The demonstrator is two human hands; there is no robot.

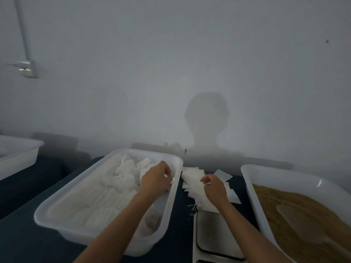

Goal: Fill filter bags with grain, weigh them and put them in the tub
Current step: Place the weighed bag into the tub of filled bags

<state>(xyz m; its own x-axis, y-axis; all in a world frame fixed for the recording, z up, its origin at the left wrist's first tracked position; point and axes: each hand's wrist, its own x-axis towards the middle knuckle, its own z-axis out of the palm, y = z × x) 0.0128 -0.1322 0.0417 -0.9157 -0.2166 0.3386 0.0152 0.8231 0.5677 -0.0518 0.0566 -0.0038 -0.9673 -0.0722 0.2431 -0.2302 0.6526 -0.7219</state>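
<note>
A white tub (62,204) left of centre holds several filled filter bags (121,179). My left hand (155,180) hangs inside it by the right wall. Its fingers are curled down round a bit of white, seemingly a filter bag, mostly hidden by the hand. A loose pile of empty filter bags (191,182) lies on the dark table between the tubs. My right hand (213,186) rests on that pile, and its thumb and fingers pinch one empty bag. The scale (212,234) sits below the pile with nothing on its dark plate. Right of it, a second white tub (247,179) holds brown grain (269,200).
A pale scoop (296,219) lies in the grain. A third white tub (17,158) stands at the far left on the dark table (28,186). A plain wall rises close behind the tubs, with a socket (28,69) at the upper left.
</note>
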